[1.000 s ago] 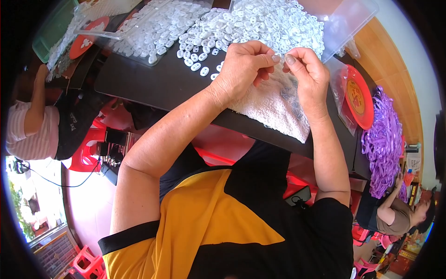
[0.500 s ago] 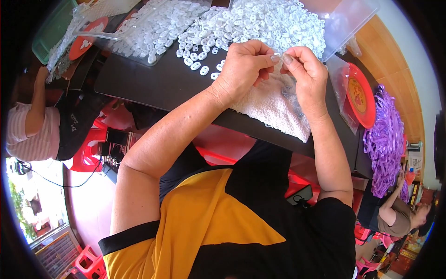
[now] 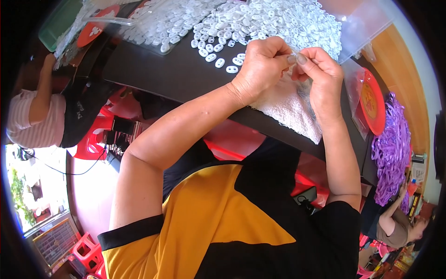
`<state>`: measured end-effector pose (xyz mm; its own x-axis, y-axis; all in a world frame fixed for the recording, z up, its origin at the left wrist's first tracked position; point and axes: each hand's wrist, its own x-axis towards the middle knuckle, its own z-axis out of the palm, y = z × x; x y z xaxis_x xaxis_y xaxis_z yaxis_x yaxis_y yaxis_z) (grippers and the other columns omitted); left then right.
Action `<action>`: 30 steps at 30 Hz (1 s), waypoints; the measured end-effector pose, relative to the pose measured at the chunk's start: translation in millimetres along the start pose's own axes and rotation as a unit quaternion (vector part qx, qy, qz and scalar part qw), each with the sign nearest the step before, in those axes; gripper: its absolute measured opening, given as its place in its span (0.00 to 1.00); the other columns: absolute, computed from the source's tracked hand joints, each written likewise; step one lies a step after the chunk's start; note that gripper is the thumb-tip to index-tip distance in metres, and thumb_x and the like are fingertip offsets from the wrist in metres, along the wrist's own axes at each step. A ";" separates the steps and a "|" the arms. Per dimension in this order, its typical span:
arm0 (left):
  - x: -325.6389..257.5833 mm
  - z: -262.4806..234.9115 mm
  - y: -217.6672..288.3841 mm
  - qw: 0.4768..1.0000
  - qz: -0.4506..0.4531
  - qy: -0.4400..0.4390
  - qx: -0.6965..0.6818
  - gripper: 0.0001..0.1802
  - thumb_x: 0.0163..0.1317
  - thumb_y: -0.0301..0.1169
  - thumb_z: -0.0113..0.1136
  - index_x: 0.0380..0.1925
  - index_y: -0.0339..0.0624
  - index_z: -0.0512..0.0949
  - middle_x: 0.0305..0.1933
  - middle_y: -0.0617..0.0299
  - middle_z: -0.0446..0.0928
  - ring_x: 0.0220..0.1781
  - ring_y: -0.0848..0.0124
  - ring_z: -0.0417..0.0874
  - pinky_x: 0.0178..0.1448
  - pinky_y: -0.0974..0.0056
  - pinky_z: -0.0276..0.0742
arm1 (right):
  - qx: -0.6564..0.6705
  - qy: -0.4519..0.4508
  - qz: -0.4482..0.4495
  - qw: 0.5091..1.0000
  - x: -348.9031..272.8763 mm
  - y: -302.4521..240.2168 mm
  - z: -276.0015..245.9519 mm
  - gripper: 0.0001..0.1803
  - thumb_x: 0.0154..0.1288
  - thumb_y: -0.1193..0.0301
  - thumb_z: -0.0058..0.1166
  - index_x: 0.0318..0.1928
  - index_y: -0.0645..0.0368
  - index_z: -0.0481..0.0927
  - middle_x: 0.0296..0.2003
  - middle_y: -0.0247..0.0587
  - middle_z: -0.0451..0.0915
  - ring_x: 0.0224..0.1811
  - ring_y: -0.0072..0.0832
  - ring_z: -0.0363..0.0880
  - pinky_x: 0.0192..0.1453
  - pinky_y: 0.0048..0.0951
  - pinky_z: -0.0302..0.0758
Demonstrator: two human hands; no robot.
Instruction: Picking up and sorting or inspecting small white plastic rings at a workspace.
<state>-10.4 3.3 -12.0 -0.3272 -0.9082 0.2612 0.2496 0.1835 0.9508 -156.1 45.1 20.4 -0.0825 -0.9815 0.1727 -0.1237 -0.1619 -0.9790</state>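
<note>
Over the far side of the dark table, my left hand (image 3: pixel 268 67) and my right hand (image 3: pixel 323 76) meet with thumbs and forefingers pinched together. A small white piece (image 3: pixel 294 54) shows between the fingertips, mostly hidden, its exact shape too small to tell. Beneath my hands lies a pale pink towel (image 3: pixel 292 109), partly covered by my right hand. Past them spreads a large heap of small white oval plastic pieces with two holes (image 3: pixel 278 23). Several loose ovals (image 3: pixel 220 63) lie just left of my left hand.
Left of the heap, a clear tray (image 3: pixel 162 32) holds more white pieces. A red plate (image 3: pixel 371 101) and a bundle of purple ribbon (image 3: pixel 391 149) are at the right. One person in a striped shirt (image 3: pixel 35 118) works at the left; another in brown (image 3: pixel 394 228) sits at the right.
My fingertips have come closer together, thumb tips nearly touching. The whole view has shifted slightly, so the table and heap appear farther right.
</note>
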 end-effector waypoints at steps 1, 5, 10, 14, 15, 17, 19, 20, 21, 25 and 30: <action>0.5 -1.0 0.0 1.000 -0.011 -0.006 -0.005 0.03 0.60 0.23 0.61 0.30 0.33 0.78 0.25 0.65 0.75 0.25 0.80 0.72 0.29 0.73 0.69 | -0.002 -0.005 -0.001 1.000 0.9 0.4 0.0 0.05 0.65 0.72 0.56 0.35 0.62 0.79 0.27 0.30 0.77 0.28 0.17 0.75 0.35 0.21 0.75; 8.2 -1.7 -7.3 0.998 -0.028 -0.020 0.061 0.07 0.55 0.26 0.60 0.28 0.31 0.79 0.22 0.55 0.78 0.23 0.70 0.77 0.30 0.63 0.74 | -0.090 0.048 -0.036 0.994 9.3 8.6 -7.8 0.05 0.66 0.75 0.55 0.39 0.64 0.80 0.32 0.33 0.81 0.32 0.18 0.77 0.39 0.21 0.73; 7.5 9.2 -28.4 0.967 0.067 -0.035 0.242 0.06 0.51 0.29 0.61 0.27 0.37 0.80 0.27 0.45 0.79 0.37 0.46 0.82 0.41 0.50 0.76 | -0.334 -0.022 -0.285 0.898 18.2 -39.2 22.2 0.06 0.61 0.78 0.54 0.39 0.62 0.80 0.34 0.39 0.82 0.35 0.29 0.81 0.42 0.27 0.75; 17.1 21.9 -65.1 0.858 0.387 0.093 0.324 0.15 0.51 0.27 0.60 0.42 0.43 0.78 0.42 0.54 0.80 0.42 0.57 0.82 0.46 0.58 0.75 | -0.467 -0.257 -0.261 0.805 44.0 -41.5 81.9 0.07 0.56 0.69 0.55 0.32 0.59 0.79 0.34 0.45 0.81 0.39 0.44 0.80 0.42 0.42 0.74; 21.9 18.7 -82.0 0.871 0.349 0.039 0.345 0.18 0.52 0.26 0.59 0.46 0.45 0.77 0.45 0.55 0.78 0.46 0.61 0.81 0.49 0.60 0.74 | -0.526 -0.295 -0.225 0.765 51.2 -38.9 94.0 0.08 0.55 0.68 0.56 0.32 0.59 0.79 0.33 0.46 0.81 0.39 0.45 0.80 0.43 0.42 0.74; 17.2 8.2 -66.4 0.862 0.266 -0.144 0.406 0.21 0.68 0.29 0.41 0.59 0.41 0.71 0.59 0.56 0.72 0.65 0.68 0.70 0.67 0.63 0.62 | -0.562 -0.344 -0.142 0.739 66.0 -36.8 99.4 0.11 0.53 0.66 0.60 0.32 0.60 0.79 0.30 0.48 0.81 0.37 0.44 0.80 0.42 0.41 0.74; 29.3 19.2 -83.0 0.861 0.273 -0.032 0.428 0.18 0.63 0.27 0.47 0.53 0.45 0.75 0.52 0.59 0.74 0.58 0.71 0.74 0.60 0.65 0.67 | -0.516 -0.389 -0.115 0.754 79.8 -35.7 111.2 0.12 0.53 0.65 0.61 0.32 0.61 0.79 0.31 0.46 0.81 0.36 0.41 0.79 0.41 0.39 0.73; 35.0 23.4 -90.6 0.850 0.278 0.066 0.444 0.16 0.59 0.25 0.53 0.47 0.48 0.78 0.45 0.62 0.77 0.50 0.74 0.79 0.53 0.67 0.72 | -0.506 -0.394 -0.108 0.760 81.8 -33.5 114.3 0.13 0.52 0.65 0.62 0.30 0.62 0.78 0.27 0.45 0.80 0.32 0.38 0.79 0.38 0.37 0.72; 28.7 24.0 -80.2 0.851 0.279 0.064 0.440 0.16 0.59 0.25 0.53 0.47 0.48 0.78 0.45 0.62 0.77 0.50 0.74 0.79 0.53 0.67 0.72 | -0.508 -0.392 -0.104 0.760 83.7 -31.7 114.1 0.13 0.52 0.65 0.62 0.30 0.62 0.78 0.27 0.45 0.80 0.32 0.38 0.79 0.38 0.37 0.72; 3.4 18.6 -41.3 0.824 0.249 0.037 0.508 0.10 0.58 0.25 0.55 0.40 0.47 0.79 0.37 0.69 0.77 0.40 0.77 0.80 0.43 0.69 0.74 | -0.484 -0.411 0.043 0.771 81.6 -28.4 122.7 0.13 0.50 0.68 0.66 0.26 0.63 0.77 0.21 0.43 0.77 0.27 0.36 0.78 0.34 0.37 0.71; 3.9 17.8 -44.1 0.861 0.260 -0.002 0.438 0.11 0.61 0.26 0.51 0.42 0.47 0.79 0.37 0.68 0.77 0.41 0.76 0.81 0.43 0.69 0.75 | -0.535 -0.375 -0.033 0.756 75.8 -28.3 124.7 0.12 0.47 0.68 0.67 0.24 0.61 0.76 0.23 0.42 0.78 0.30 0.37 0.78 0.35 0.39 0.71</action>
<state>-38.9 -1.7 -50.0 -0.3825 -0.6167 0.6881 -0.4188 0.7795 0.4658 -35.5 -37.4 47.7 0.4933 -0.8219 -0.2847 -0.8656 -0.4318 -0.2535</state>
